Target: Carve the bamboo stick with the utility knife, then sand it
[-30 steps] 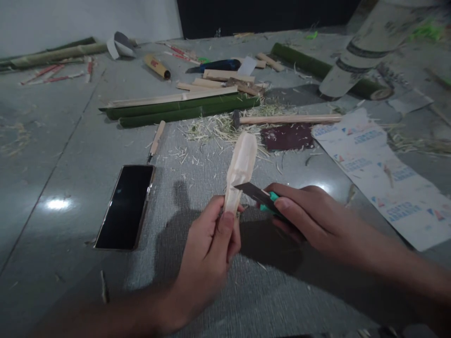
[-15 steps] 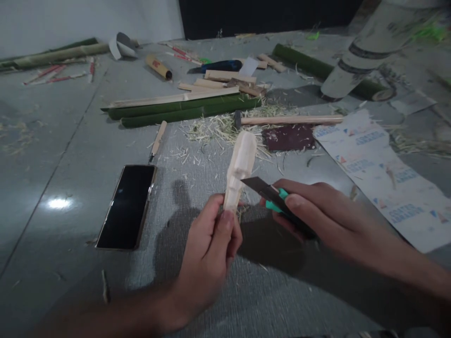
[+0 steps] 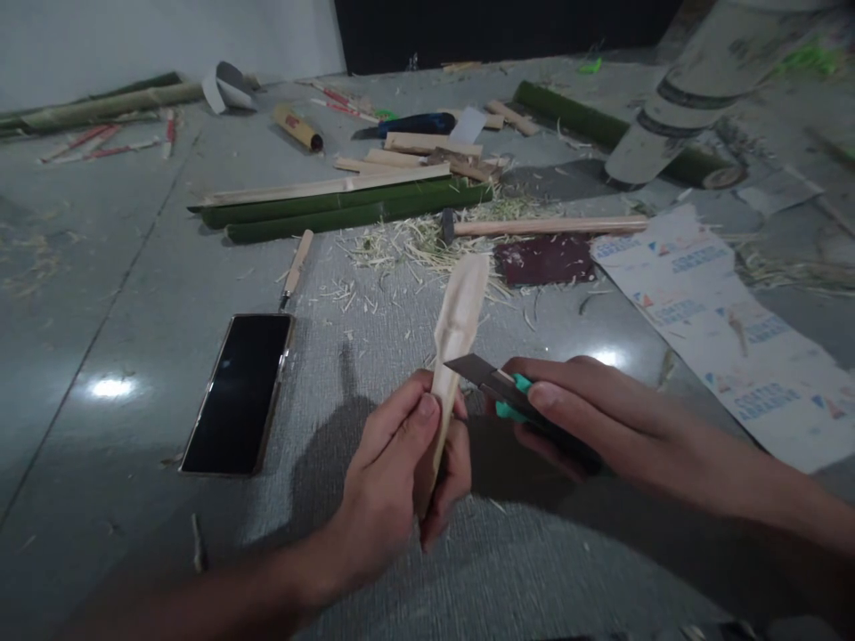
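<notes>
Head view: paring the pale wooden piece (image 3: 462, 303) well likely calls for thin, shallow strokes of the utility knife (image 3: 498, 383), aimed away from the left hand (image 3: 391, 472). That hand curls closed around the piece's lower end, above the floor (image 3: 374, 338); the right hand (image 3: 594, 409), apart from it, grips the knife, blade tip at the neck, contact unclear.

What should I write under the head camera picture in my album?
Left hand gripping a carved bamboo piece, right hand holding a utility knife close to it, with shavings scattered beyond.
</notes>
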`<state>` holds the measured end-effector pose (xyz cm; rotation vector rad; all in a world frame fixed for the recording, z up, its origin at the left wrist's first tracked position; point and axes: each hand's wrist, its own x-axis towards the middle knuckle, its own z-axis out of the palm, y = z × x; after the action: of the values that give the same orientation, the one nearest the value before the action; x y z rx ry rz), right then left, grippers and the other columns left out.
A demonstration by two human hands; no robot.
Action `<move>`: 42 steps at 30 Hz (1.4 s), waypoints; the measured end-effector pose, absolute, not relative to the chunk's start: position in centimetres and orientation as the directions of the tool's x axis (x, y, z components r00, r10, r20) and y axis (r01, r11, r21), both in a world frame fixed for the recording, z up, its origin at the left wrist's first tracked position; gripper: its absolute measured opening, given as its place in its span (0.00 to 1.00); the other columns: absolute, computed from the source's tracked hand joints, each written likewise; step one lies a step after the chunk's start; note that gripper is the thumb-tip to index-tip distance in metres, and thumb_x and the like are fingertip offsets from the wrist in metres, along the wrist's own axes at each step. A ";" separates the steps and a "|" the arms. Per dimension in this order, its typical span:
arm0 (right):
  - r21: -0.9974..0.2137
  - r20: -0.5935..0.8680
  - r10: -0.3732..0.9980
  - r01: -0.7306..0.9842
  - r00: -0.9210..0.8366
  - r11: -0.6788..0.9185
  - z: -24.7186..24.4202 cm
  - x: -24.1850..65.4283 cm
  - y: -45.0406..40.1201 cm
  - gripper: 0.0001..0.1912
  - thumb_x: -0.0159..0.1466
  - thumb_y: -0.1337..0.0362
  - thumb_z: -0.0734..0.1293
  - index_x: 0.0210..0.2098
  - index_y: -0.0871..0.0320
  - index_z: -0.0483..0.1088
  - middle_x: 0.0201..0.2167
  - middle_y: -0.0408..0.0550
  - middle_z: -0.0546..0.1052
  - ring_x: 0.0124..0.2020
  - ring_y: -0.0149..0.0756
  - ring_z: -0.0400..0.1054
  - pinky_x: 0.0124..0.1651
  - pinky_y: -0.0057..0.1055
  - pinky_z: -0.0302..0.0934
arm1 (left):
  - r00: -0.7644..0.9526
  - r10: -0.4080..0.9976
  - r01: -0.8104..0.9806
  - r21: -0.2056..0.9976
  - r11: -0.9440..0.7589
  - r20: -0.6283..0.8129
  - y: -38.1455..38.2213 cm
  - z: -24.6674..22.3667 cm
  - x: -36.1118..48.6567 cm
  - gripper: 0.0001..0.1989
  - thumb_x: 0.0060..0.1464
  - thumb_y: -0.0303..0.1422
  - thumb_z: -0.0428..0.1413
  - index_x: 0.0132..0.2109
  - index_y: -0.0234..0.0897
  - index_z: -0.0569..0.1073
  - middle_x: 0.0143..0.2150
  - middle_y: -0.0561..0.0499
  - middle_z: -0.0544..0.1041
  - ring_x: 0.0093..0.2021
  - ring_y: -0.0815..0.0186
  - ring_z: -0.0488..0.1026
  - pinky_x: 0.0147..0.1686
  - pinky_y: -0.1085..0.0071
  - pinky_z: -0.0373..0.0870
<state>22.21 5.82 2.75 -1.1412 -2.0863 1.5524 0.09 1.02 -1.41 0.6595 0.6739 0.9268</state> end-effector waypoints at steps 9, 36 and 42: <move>-0.844 -0.092 0.773 0.461 -0.627 0.273 2.6 22.0 6.0 0.20 0.78 0.54 0.56 0.32 0.53 0.63 0.22 0.38 0.69 0.22 0.30 0.62 0.28 0.31 0.54 | 0.452 0.866 -0.531 0.716 0.453 -0.213 1.1 -1.9 0.1 0.15 0.76 0.40 0.42 0.43 0.42 0.70 0.16 0.62 0.60 0.11 0.76 0.48 0.12 0.83 0.51; -0.881 -0.186 0.776 0.451 -0.603 0.140 2.3 21.7 5.6 0.21 0.78 0.52 0.56 0.31 0.54 0.64 0.24 0.38 0.71 0.23 0.29 0.64 0.28 0.28 0.57 | 0.431 0.885 -0.555 0.721 0.414 -0.177 1.2 -2.3 0.3 0.16 0.76 0.39 0.42 0.42 0.40 0.69 0.16 0.62 0.60 0.10 0.76 0.46 0.10 0.83 0.48; -0.898 -0.333 0.658 0.441 -0.675 -0.002 2.6 22.1 5.7 0.21 0.77 0.50 0.57 0.33 0.54 0.67 0.26 0.39 0.72 0.25 0.29 0.65 0.28 0.27 0.60 | 0.417 0.896 -0.554 0.739 0.382 -0.151 1.4 -2.8 0.5 0.15 0.75 0.38 0.43 0.39 0.40 0.65 0.17 0.62 0.63 0.11 0.76 0.49 0.10 0.84 0.51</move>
<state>22.09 5.72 2.59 -1.1646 -2.0794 1.7499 0.53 1.43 -2.81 0.6638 0.6001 0.9989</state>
